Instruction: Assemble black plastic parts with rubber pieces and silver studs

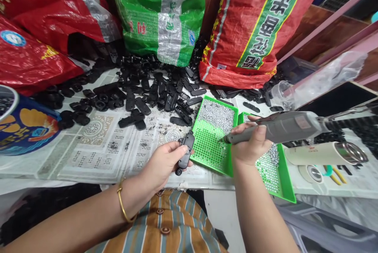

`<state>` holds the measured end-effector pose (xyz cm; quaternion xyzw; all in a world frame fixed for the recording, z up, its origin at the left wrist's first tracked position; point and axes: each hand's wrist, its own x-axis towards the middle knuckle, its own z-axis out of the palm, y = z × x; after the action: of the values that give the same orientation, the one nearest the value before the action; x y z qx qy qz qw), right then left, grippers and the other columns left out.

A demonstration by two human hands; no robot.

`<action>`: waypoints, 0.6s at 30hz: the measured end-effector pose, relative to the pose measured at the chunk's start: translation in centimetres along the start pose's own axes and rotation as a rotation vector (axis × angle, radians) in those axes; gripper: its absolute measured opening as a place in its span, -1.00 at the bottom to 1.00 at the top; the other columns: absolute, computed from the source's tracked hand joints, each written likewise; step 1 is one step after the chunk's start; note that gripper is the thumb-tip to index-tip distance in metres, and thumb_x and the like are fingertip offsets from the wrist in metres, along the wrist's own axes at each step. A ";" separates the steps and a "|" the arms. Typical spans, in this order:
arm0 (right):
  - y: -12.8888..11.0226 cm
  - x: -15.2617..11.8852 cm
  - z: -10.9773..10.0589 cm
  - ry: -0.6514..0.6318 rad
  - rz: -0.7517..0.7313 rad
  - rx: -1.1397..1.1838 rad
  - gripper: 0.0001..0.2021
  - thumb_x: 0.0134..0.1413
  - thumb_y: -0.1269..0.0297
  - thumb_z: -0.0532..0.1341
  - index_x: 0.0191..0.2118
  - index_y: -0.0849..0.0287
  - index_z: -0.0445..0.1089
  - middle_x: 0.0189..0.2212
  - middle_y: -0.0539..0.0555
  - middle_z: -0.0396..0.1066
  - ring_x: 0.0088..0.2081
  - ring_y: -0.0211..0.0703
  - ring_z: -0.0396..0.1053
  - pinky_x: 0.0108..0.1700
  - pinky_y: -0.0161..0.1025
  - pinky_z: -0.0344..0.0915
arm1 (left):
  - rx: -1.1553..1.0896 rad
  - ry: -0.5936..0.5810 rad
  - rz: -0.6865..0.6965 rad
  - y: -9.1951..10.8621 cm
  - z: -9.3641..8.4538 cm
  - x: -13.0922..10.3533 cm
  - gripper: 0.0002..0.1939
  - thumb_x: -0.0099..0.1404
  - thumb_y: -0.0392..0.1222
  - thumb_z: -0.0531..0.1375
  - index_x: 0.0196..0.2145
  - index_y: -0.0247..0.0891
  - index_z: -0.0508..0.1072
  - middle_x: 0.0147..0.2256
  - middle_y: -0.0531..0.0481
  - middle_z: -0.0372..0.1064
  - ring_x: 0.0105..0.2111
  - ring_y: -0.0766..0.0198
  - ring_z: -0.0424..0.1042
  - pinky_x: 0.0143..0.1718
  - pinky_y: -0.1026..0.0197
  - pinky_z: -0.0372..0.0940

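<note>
Between the thumb and fingers of my left hand [163,162] is a small black plastic part [186,151], long and rounded, with little round ends sticking out. My right hand [251,142] is wrapped round a grey electric screwdriver [283,127], held nearly level. Its tip points left, low over the green perforated tray [212,164], by a few loose screws; whether it touches one I cannot tell. Many small silver screws [217,115] are heaped at the far end of that tray. A second green tray [286,186] with screws lies partly under my right forearm and the screwdriver.
Black plastic parts [143,106] lie piled along the back, before a green sack [165,16] and a red sack [248,28]. At left stands a blue tub [28,127]. A white flask [319,153], a tape roll [310,173] and yellow-handled pliers [338,176] are at right.
</note>
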<state>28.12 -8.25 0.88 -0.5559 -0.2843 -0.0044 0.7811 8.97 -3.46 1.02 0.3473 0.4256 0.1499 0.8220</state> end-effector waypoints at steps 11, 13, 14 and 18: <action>0.1 0.2 0.2 0.007 0.000 0.057 -0.67 -0.04 0.00 0.12 -0.35 0.22 0.28 -0.78 -0.14 0.20 -0.75 -0.29 0.16 -0.69 -0.29 0.14 | 0.050 0.026 0.004 0.0 0.2 0.0 -0.79 0.13 -0.11 0.20 -0.43 -0.33 0.32 -0.52 0.07 0.31 -0.51 0.36 0.40 -0.49 0.32 0.20; -0.8 0.3 0.4 0.027 0.003 0.075 -0.65 -0.06 -0.03 0.11 -0.35 0.21 0.29 -0.78 -0.13 0.19 -0.75 -0.30 0.16 -0.67 -0.29 0.13 | 0.056 0.038 0.012 0.0 0.3 0.0 -0.80 0.13 -0.12 0.18 -0.43 -0.33 0.31 -0.51 0.07 0.32 -0.52 0.36 0.40 -0.50 0.33 0.20; -1.5 0.3 0.6 0.033 0.013 0.098 -0.64 -0.07 -0.04 0.10 -0.35 0.20 0.30 -0.78 -0.14 0.18 -0.75 -0.30 0.15 -0.67 -0.29 0.13 | 0.058 0.042 0.016 -0.1 0.4 0.0 -0.81 0.14 -0.13 0.18 -0.44 -0.33 0.31 -0.51 0.06 0.32 -0.53 0.36 0.41 -0.50 0.33 0.20; -4.8 -0.2 1.6 -0.031 0.144 0.258 -0.64 -0.09 -0.09 0.09 -0.39 0.14 0.30 -0.78 -0.13 0.16 -0.75 -0.30 0.13 -0.68 -0.30 0.08 | 0.058 0.041 0.036 -0.1 0.5 0.0 -0.82 0.15 -0.15 0.16 -0.48 -0.32 0.28 -0.55 0.08 0.30 -0.56 0.37 0.40 -0.54 0.35 0.17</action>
<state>25.69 -8.78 5.25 -0.4696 -0.2540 0.0968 0.8400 9.34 -3.74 1.15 0.3755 0.4405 0.1593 0.7998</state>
